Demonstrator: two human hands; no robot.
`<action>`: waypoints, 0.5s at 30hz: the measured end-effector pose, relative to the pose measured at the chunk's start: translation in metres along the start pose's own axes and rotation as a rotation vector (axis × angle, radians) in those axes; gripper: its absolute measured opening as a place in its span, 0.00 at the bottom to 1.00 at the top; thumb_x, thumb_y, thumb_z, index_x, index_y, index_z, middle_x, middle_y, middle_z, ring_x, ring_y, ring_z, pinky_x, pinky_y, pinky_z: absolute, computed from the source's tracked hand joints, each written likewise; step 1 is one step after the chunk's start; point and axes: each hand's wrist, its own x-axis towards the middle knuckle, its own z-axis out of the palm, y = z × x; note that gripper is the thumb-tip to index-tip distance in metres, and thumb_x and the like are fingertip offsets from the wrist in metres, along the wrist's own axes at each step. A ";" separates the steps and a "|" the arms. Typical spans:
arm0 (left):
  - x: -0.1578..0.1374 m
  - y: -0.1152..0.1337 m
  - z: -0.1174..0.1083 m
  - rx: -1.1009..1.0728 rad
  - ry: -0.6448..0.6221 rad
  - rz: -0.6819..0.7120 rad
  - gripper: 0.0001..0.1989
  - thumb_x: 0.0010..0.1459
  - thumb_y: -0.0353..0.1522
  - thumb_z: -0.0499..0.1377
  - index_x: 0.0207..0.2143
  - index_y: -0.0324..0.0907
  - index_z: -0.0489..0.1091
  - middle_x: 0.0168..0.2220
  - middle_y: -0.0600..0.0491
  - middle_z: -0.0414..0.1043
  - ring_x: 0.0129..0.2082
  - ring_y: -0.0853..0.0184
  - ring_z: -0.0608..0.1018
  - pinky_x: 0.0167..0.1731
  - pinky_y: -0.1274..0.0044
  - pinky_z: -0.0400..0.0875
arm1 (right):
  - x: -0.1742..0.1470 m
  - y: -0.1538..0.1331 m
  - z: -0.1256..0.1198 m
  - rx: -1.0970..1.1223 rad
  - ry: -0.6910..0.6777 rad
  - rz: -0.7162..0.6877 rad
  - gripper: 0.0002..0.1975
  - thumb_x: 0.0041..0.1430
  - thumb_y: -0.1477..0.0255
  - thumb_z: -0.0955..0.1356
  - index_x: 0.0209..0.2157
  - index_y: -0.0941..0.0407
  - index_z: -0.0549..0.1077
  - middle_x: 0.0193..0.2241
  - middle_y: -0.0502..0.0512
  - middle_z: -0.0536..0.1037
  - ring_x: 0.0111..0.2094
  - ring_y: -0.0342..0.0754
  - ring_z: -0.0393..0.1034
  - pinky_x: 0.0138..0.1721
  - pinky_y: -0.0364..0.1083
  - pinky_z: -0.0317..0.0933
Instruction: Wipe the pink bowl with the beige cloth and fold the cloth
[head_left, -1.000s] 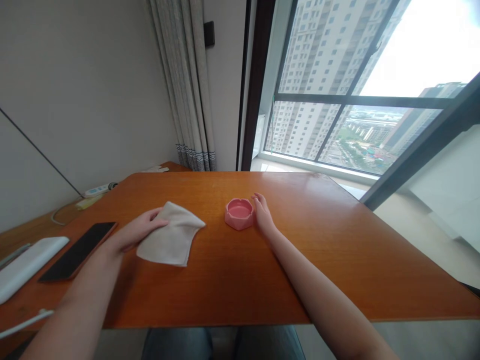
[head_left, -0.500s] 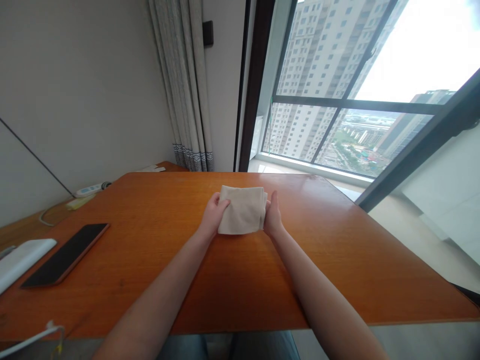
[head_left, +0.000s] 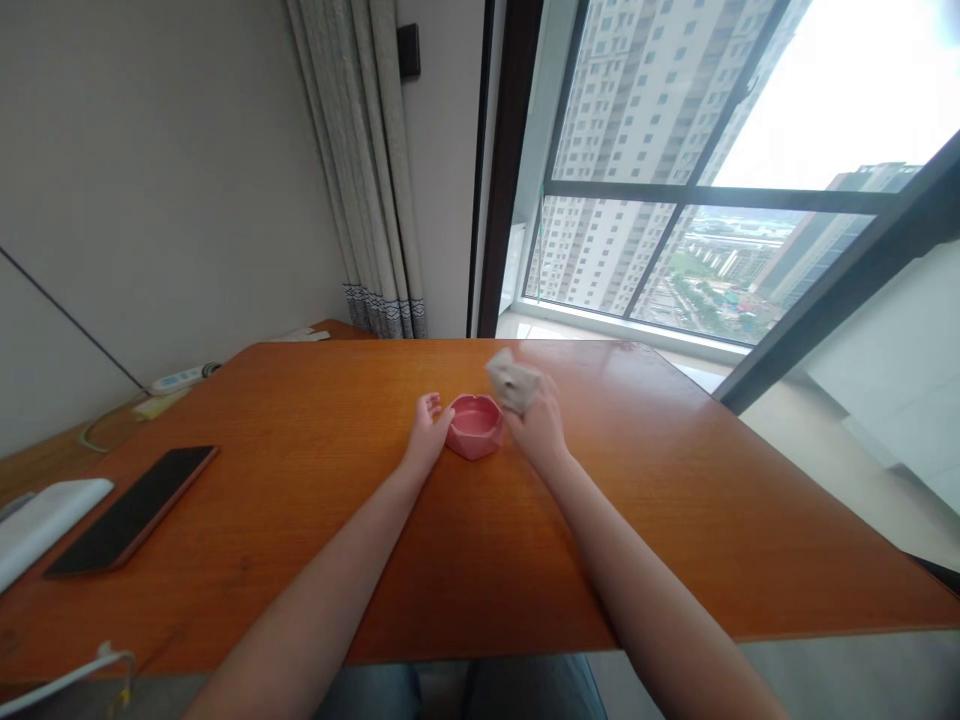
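A pink ashtray (head_left: 474, 428) with faceted sides and small notches in its rim sits on the wooden table. My left hand (head_left: 430, 430) is at its left side, thumb by the rim; its fingers are apart and grip nothing. Bunched in my right hand (head_left: 541, 425) is a beige cloth (head_left: 511, 382), slightly blurred, held up just right of and beyond the ashtray. The fingers of that hand are closed on the cloth.
The wooden table (head_left: 300, 480) spreads around both arms. At left lie a black flat device (head_left: 135, 510), a white object (head_left: 52, 520) and a white cable (head_left: 75, 678). A power strip (head_left: 180, 380) is by the wall, and a window fills the right.
The cloth, spread flat between both hands before, is now crumpled in my right hand alone. My left hand has let go of it, and the ashtray has come into view.
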 end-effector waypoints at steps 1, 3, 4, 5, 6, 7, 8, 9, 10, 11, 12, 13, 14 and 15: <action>0.001 -0.004 0.002 -0.023 -0.062 -0.018 0.17 0.54 0.32 0.56 0.47 0.41 0.58 0.53 0.41 0.63 0.51 0.62 0.70 0.51 0.69 0.63 | -0.003 -0.003 0.003 -0.099 -0.143 -0.083 0.13 0.48 0.73 0.66 0.38 0.55 0.73 0.37 0.55 0.76 0.48 0.56 0.64 0.60 0.60 0.40; 0.000 -0.006 0.004 -0.035 -0.147 -0.002 0.16 0.55 0.33 0.55 0.46 0.40 0.60 0.50 0.41 0.66 0.50 0.62 0.71 0.51 0.69 0.62 | -0.007 -0.008 0.009 -0.235 -0.359 -0.177 0.13 0.46 0.72 0.68 0.38 0.53 0.73 0.36 0.54 0.76 0.46 0.56 0.65 0.59 0.63 0.38; 0.000 -0.006 0.004 -0.026 -0.162 0.016 0.15 0.55 0.33 0.55 0.45 0.39 0.62 0.49 0.43 0.67 0.50 0.62 0.71 0.52 0.69 0.62 | -0.009 -0.010 0.012 -0.261 -0.434 -0.186 0.14 0.47 0.71 0.69 0.39 0.52 0.73 0.36 0.54 0.76 0.46 0.56 0.65 0.58 0.63 0.41; -0.001 -0.005 0.004 -0.014 -0.166 0.029 0.14 0.55 0.34 0.55 0.44 0.40 0.63 0.48 0.44 0.68 0.49 0.61 0.71 0.52 0.68 0.61 | -0.010 -0.010 0.014 -0.267 -0.474 -0.180 0.16 0.47 0.68 0.70 0.41 0.51 0.73 0.36 0.54 0.76 0.46 0.55 0.64 0.56 0.61 0.46; -0.003 -0.003 0.004 -0.002 -0.167 0.037 0.14 0.55 0.34 0.54 0.44 0.40 0.64 0.47 0.45 0.69 0.49 0.61 0.71 0.52 0.67 0.61 | -0.011 -0.010 0.017 -0.266 -0.489 -0.171 0.17 0.47 0.66 0.70 0.42 0.50 0.72 0.37 0.54 0.76 0.46 0.55 0.64 0.54 0.58 0.50; -0.004 -0.001 0.003 0.008 -0.172 0.041 0.13 0.56 0.35 0.54 0.43 0.40 0.64 0.46 0.46 0.69 0.49 0.61 0.71 0.53 0.67 0.61 | -0.011 -0.009 0.019 -0.268 -0.492 -0.164 0.17 0.47 0.65 0.70 0.42 0.49 0.72 0.38 0.54 0.75 0.45 0.55 0.63 0.51 0.55 0.53; -0.005 0.002 0.003 0.012 -0.180 0.039 0.13 0.56 0.35 0.54 0.44 0.40 0.64 0.47 0.46 0.69 0.50 0.61 0.71 0.53 0.67 0.61 | -0.012 -0.007 0.020 -0.277 -0.488 -0.160 0.17 0.47 0.64 0.70 0.41 0.49 0.73 0.38 0.54 0.76 0.45 0.54 0.63 0.49 0.53 0.55; -0.006 0.004 0.002 0.004 -0.193 0.028 0.14 0.56 0.35 0.54 0.44 0.40 0.64 0.47 0.46 0.69 0.50 0.61 0.70 0.54 0.67 0.60 | -0.012 -0.005 0.023 -0.295 -0.479 -0.155 0.15 0.47 0.64 0.71 0.40 0.48 0.73 0.37 0.54 0.76 0.44 0.54 0.63 0.48 0.52 0.56; -0.007 0.006 0.002 -0.025 -0.203 0.006 0.15 0.55 0.35 0.55 0.45 0.40 0.64 0.49 0.46 0.69 0.51 0.61 0.70 0.54 0.68 0.60 | -0.013 -0.002 0.025 -0.320 -0.464 -0.149 0.14 0.48 0.64 0.71 0.39 0.48 0.74 0.36 0.54 0.76 0.44 0.55 0.63 0.47 0.51 0.56; -0.008 0.008 0.003 -0.078 -0.202 -0.026 0.18 0.54 0.35 0.57 0.47 0.41 0.63 0.51 0.45 0.67 0.53 0.61 0.69 0.55 0.68 0.59 | -0.014 -0.001 0.027 -0.348 -0.439 -0.142 0.14 0.48 0.64 0.71 0.39 0.48 0.74 0.36 0.54 0.76 0.43 0.56 0.63 0.47 0.52 0.55; -0.009 0.009 0.003 -0.154 -0.195 -0.067 0.21 0.53 0.35 0.58 0.49 0.42 0.61 0.53 0.45 0.65 0.54 0.61 0.68 0.55 0.69 0.60 | -0.015 0.000 0.030 -0.376 -0.403 -0.135 0.13 0.49 0.64 0.70 0.39 0.49 0.74 0.36 0.55 0.76 0.43 0.56 0.63 0.47 0.53 0.55; -0.010 0.011 0.005 -0.252 -0.190 -0.117 0.25 0.52 0.35 0.59 0.52 0.44 0.59 0.55 0.45 0.63 0.55 0.62 0.67 0.53 0.70 0.62 | -0.017 0.001 0.033 -0.399 -0.359 -0.126 0.12 0.50 0.65 0.69 0.39 0.50 0.74 0.36 0.56 0.76 0.43 0.57 0.63 0.48 0.54 0.54; -0.012 0.013 0.007 -0.363 -0.199 -0.171 0.27 0.52 0.36 0.60 0.54 0.46 0.56 0.56 0.45 0.62 0.54 0.62 0.68 0.51 0.70 0.64 | -0.018 0.001 0.036 -0.416 -0.310 -0.119 0.11 0.52 0.66 0.68 0.39 0.51 0.74 0.36 0.57 0.76 0.43 0.57 0.63 0.49 0.55 0.52; -0.015 0.015 0.009 -0.479 -0.237 -0.225 0.27 0.52 0.38 0.60 0.54 0.48 0.56 0.56 0.46 0.62 0.53 0.63 0.69 0.49 0.70 0.67 | -0.020 0.001 0.039 -0.425 -0.264 -0.119 0.11 0.53 0.67 0.67 0.39 0.52 0.74 0.36 0.58 0.76 0.43 0.58 0.63 0.50 0.56 0.51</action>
